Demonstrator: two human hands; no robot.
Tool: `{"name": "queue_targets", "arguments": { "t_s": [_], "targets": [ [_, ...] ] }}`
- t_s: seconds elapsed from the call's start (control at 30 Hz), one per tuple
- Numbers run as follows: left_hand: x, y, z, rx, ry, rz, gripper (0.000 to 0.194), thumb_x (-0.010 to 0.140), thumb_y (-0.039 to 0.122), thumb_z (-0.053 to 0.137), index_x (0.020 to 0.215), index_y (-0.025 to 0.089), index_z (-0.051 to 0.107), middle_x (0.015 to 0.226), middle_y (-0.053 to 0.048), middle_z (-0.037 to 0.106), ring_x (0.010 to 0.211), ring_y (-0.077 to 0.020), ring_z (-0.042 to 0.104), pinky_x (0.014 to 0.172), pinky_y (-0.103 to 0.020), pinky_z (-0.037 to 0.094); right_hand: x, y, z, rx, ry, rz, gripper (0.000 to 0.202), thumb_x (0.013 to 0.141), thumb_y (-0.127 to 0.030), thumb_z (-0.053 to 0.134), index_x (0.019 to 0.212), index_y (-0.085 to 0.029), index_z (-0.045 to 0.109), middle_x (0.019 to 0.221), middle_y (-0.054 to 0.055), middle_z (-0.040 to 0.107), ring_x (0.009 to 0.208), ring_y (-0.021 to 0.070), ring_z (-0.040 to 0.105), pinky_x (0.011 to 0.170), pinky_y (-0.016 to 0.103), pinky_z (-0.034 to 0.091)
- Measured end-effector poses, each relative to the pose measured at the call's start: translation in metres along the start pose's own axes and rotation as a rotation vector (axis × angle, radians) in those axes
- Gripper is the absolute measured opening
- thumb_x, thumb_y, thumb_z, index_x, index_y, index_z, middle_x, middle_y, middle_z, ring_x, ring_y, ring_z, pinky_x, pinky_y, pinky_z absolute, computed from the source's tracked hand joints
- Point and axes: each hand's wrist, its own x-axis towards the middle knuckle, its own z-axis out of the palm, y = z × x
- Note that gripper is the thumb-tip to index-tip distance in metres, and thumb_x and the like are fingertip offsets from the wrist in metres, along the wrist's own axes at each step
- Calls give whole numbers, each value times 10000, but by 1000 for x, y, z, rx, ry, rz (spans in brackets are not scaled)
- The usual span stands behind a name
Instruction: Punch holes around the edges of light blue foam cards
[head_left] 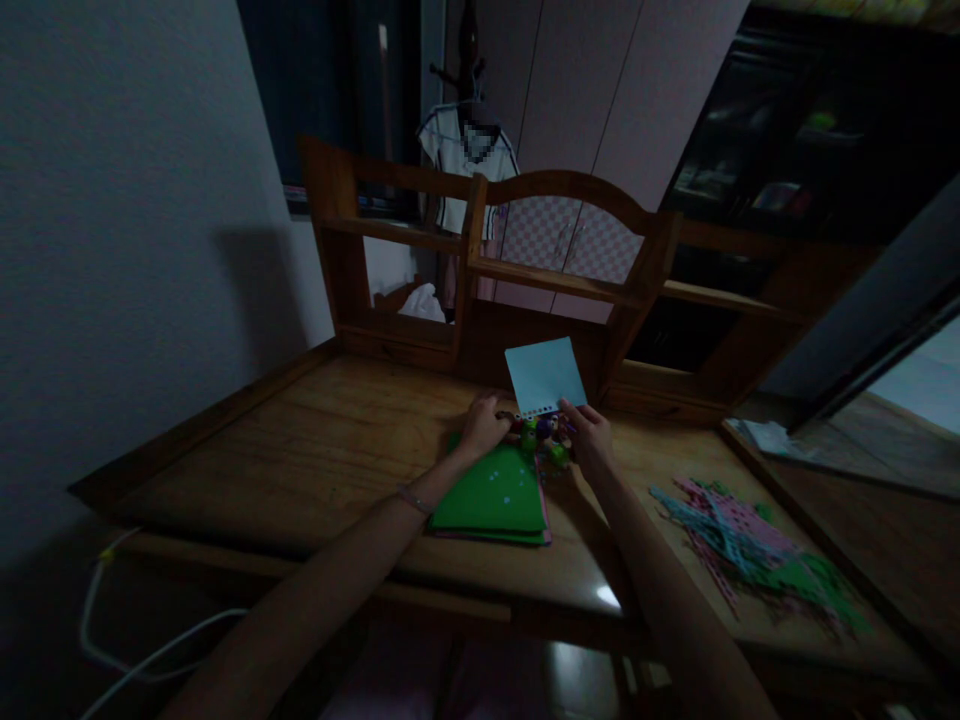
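Observation:
My left hand [484, 425] rests closed on the top edge of a stack of coloured paper, green sheet [496, 492] uppermost, on the wooden desk [300, 440]. It seems to grip a small colourful tool [541, 435] there, though the dim light hides the details. My right hand [589, 432] pinches the lower edge of a light blue sheet [545, 375], which stands upright with a row of punched holes along its bottom. Both hands nearly touch at the tool.
A pile of cut paper strips [739, 545], pink, blue and green, lies on the desk's right side. A wooden shelf hutch [555, 270] rises behind the hands. A white cable [135, 640] hangs at lower left. The wall is on the left.

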Motion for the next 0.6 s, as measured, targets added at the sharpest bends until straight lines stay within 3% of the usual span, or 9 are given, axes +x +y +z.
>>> {"name": "queue_targets", "arguments": {
  "t_s": [0.13, 0.2, 0.33, 0.6],
  "targets": [
    [-2, 2, 1, -9, -22, -32, 284, 726, 158, 526, 988, 160, 635, 1035, -89, 628, 1026, -236, 529, 923, -338, 381, 1, 2, -1, 17, 8, -8, 356, 640, -505, 700, 629, -179, 557, 576, -23, 561, 469, 95, 499, 431, 217, 368],
    [-3, 5, -2, -112, 21, -114, 232, 809, 220, 463, 949, 159, 638, 999, -86, 638, 980, -221, 552, 886, -322, 398, 0, 1, -1, 26, 7, -5, 343, 649, -488, 702, 633, -177, 559, 573, -24, 553, 460, 91, 488, 413, 210, 352],
    [-3, 16, -9, -332, 96, -183, 323, 872, 412, 429, 940, 166, 627, 1010, -72, 634, 968, -202, 557, 831, -273, 402, -3, 0, -2, 6, -6, -13, 322, 679, -473, 685, 642, -181, 556, 548, -28, 530, 432, 88, 463, 369, 203, 310],
    [-6, 27, -14, -336, -14, -146, 413, 841, 543, 438, 745, 162, 564, 745, -29, 600, 740, -152, 545, 681, -222, 390, -5, -2, -1, -29, -51, -2, 320, 704, -470, 665, 624, -186, 539, 531, -36, 514, 440, 89, 457, 354, 197, 266]
  ]
}}
